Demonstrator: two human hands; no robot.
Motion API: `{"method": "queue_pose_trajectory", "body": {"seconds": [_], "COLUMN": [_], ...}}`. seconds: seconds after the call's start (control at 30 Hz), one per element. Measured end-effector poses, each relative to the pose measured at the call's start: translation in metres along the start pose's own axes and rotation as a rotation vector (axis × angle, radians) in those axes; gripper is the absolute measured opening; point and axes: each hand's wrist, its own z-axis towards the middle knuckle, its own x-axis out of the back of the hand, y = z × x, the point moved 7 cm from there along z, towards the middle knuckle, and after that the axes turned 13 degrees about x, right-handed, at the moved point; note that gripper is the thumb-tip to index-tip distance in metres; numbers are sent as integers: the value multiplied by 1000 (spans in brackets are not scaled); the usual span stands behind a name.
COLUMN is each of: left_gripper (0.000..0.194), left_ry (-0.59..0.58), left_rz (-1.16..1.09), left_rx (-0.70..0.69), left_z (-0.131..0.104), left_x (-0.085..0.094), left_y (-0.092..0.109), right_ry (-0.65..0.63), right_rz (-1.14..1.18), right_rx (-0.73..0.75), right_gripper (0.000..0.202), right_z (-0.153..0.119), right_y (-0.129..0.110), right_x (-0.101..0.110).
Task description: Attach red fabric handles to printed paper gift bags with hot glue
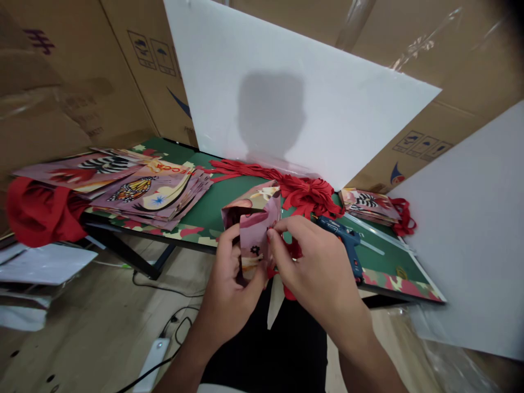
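My left hand [235,289] is wrapped around a small pink printed paper bag [254,234], held up in front of the table's near edge with its mouth gaping. My right hand [315,262] is closed in a pinch at the bag's right edge, on a red fabric strip [293,250] that is partly hidden behind its fingers. More red shows below that hand, beside a pale pointed flap [275,303] hanging down. Just beyond my right hand lies a dark blue glue gun [341,234].
On the green table [204,210] lie stacks of printed bags [151,191] with red handles [45,210] at left. Red strips [309,191] are bundled behind. Another bag stack [368,206] and clear glue sticks [371,247] lie right. A white board [327,109] stands behind.
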Motion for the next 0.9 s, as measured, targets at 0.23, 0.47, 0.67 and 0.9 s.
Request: {"method": "queue_pose_trajectory", "body": {"seconds": [0.23, 0.47, 0.67, 0.9], "left_gripper": [58, 49, 48, 50], "left_ry": [4, 12, -2, -11], "left_rz": [40, 114, 138, 145], "left_rx": [-29, -66, -43, -71], "left_z": [-1, -2, -3, -4], "left_x": [0, 2, 3, 1], "left_y": [1, 2, -1, 2], "right_ry": [-14, -104, -150, -110], "right_rz": [-4, 111, 207, 196], "right_rx": [8, -11, -64, -63], "right_gripper": [17, 17, 18, 13], "right_z": [3, 7, 4, 1], "right_y": [-4, 6, 15, 14], "right_x": [5, 9, 9, 8]}}
